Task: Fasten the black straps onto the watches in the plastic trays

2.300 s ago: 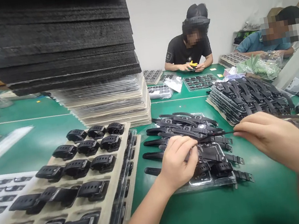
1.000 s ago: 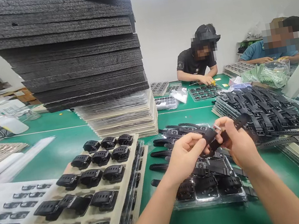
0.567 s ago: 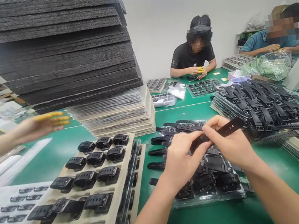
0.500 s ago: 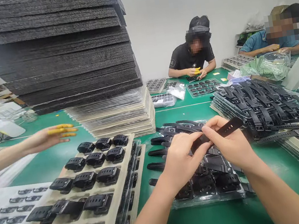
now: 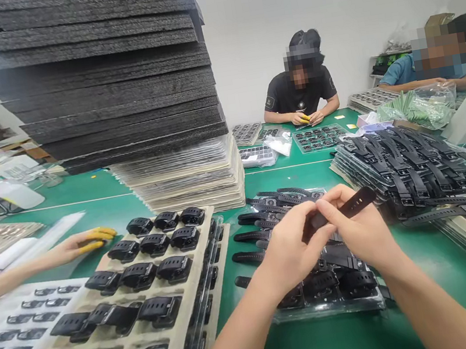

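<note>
held strap [image 5: 360, 201]: black, row of holes | watches [image 5: 154, 244]: black | tray [image 5: 189, 287] beneath them: beige | counter [image 5: 326, 342]: green, thin pale line across | foam sheets [image 5: 114, 96]: black, grainy | co-worker's shirt [image 5: 285, 95]: black, white marks | finger covers [image 5: 96, 236]: yellow

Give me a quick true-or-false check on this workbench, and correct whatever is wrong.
1. The left hand and right hand are on the same black strap. True.
2. The tabletop is green. True.
3. The dark foam sheets stand directly on the tabletop. False: the dark foam sheets rest on a stack of pale trays.
4. A co-worker's hand at the far left has yellow-covered fingers. True.
5. The watches in the beige tray have white straps. False: the watches in the beige tray have black straps.
</note>
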Demonstrator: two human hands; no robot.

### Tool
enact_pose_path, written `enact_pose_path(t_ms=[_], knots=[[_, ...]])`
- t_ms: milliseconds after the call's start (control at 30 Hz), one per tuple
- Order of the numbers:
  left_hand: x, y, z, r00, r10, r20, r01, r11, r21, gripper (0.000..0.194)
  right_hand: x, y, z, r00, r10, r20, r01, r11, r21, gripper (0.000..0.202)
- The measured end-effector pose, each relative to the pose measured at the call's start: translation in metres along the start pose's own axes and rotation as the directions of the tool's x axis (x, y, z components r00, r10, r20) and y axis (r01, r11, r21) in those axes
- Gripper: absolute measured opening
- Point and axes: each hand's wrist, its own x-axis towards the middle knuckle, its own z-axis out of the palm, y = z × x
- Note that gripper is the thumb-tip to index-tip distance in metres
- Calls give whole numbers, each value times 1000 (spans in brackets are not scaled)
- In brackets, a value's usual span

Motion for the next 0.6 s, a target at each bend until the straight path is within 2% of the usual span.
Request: enact_pose_path(t_ms=[33,100,167,233,300,400,467,600], knots=[[0,-1,2,998,-63,-14,62,996,-59,24,-2,0,-1,999,13,37,-14,999,49,26],[0,-4,4,974,-210,-84,187,957,-223,23,-7,0,-5,992,7,123,-30,982,187,49],[1,-9,4,925,-361,-121,272,849,-453,28,-14,0,-9,983,-35,178,-8,972,235,71],[2,-12,5,893,-443,-84,283,695,-661,37,-23,4,-12,988,-67,140,45,987,154,72],[1,-11,8,888,-459,-13,287,576,-766,44,-31,12,-10,998,-64,28,63,997,52,62],[-2,-6,15,886,-458,72,335,525,-783,45,-38,28,1,992,21,-127,-11,997,77,56],[-5,-2,20,887,-449,111,360,520,-775,43,-40,36,8,980,136,-148,-108,977,187,55],[-6,4,23,899,-416,136,362,535,-763,43,-38,43,13,942,317,-109,-240,866,439,54]])
